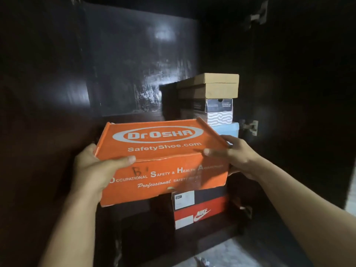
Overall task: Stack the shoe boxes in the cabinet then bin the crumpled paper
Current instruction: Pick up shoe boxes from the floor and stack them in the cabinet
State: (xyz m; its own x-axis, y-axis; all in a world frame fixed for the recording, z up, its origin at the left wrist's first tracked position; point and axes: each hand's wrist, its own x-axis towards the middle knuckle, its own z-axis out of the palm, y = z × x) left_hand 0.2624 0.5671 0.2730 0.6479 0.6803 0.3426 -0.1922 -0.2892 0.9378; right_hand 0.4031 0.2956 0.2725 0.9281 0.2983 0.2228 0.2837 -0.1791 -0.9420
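I hold an orange Dr.Osha shoe box in front of the open dark cabinet. My left hand grips its left end with the thumb on the lid's front edge. My right hand grips the right end, thumb on the lid. Directly below the orange box is a black and red Nike box; whether the two touch is unclear. Further back on the right stands a stack: a brown cardboard box on top, a black box, a white wavy-patterned box and a light blue box.
The cabinet's right door stands open, with hinges on the side wall. The left part of the cabinet interior is dark. A pale floor shows at the bottom, with a small whitish scrap on it.
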